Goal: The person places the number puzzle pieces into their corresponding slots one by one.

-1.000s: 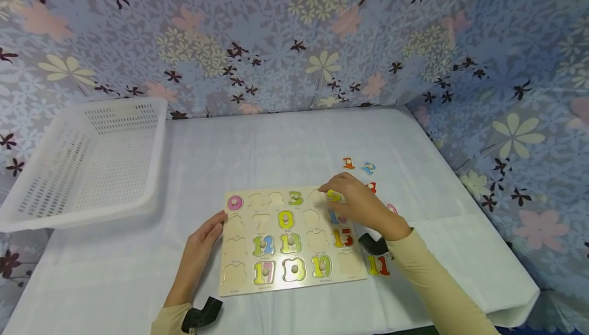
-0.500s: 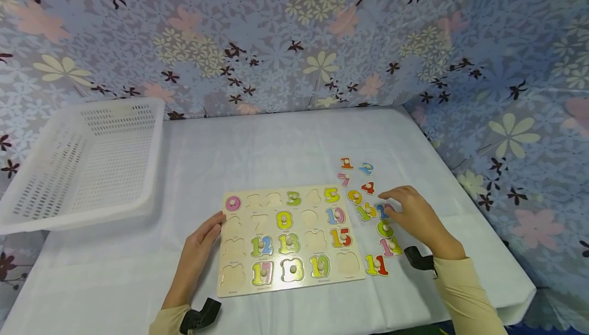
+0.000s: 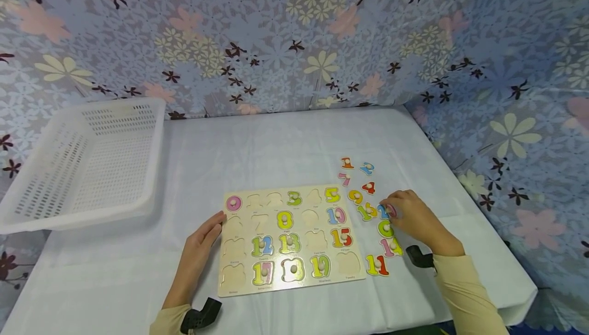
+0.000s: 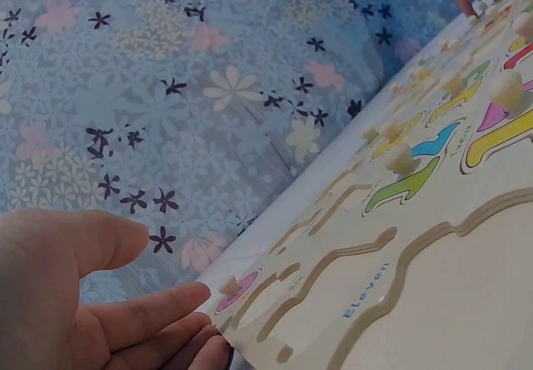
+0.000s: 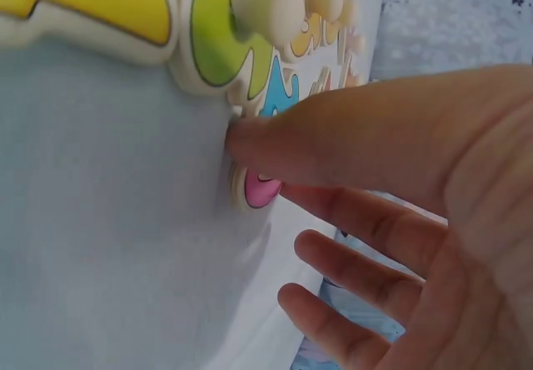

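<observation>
A wooden number puzzle board (image 3: 233,276) lies on the white cloth, with several knobbed number pieces in its recesses and other recesses bare. My left hand (image 3: 202,235) rests its fingertips against the board's left edge, near the pink zero piece (image 3: 233,203). Right of the board, my right hand (image 3: 414,222) pinches a blue and pink number 20 puzzle piece (image 3: 382,211) between thumb and index finger. In the right wrist view the thumb covers the middle of the number 20 piece (image 5: 263,190), and the other fingers stay apart from it. A green 6 piece (image 3: 385,229) lies just below.
Loose pieces lie right of the board, among them a red 4 (image 3: 368,187), a yellow 9 (image 3: 355,197), a 16 (image 3: 366,211), a 14 (image 3: 390,247) and an 11 (image 3: 377,266). A white plastic basket (image 3: 154,171) stands at the left.
My right hand has moved from the board's upper right corner to the loose pieces and now pinches the number 20 piece. The left hand stays at the board's edge.
</observation>
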The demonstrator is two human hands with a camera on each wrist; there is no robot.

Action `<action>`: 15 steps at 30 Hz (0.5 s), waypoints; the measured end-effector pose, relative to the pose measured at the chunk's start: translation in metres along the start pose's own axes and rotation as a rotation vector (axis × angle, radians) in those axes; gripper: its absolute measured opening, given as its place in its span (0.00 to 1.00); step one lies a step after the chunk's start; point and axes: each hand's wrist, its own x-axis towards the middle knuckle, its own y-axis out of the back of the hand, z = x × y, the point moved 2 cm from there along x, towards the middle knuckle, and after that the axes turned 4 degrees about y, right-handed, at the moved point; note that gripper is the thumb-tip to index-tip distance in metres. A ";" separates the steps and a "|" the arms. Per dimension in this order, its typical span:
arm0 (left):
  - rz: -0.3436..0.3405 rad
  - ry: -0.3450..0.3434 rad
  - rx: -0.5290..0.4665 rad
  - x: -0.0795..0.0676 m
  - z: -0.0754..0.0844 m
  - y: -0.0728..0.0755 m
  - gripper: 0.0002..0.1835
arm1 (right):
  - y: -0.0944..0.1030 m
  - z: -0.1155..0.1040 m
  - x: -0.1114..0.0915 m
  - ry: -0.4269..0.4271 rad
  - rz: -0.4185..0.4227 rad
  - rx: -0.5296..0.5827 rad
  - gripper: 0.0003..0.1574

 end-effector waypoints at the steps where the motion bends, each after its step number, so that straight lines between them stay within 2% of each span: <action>1: -0.002 -0.003 -0.001 0.000 0.000 0.000 0.23 | 0.001 0.000 0.000 -0.006 -0.003 -0.003 0.20; 8: -0.002 0.009 0.001 0.000 0.002 0.000 0.22 | 0.004 0.005 -0.005 -0.045 -0.006 0.008 0.22; 15: 0.004 0.019 0.008 0.001 0.000 0.000 0.22 | 0.009 0.001 -0.015 -0.032 0.088 0.012 0.25</action>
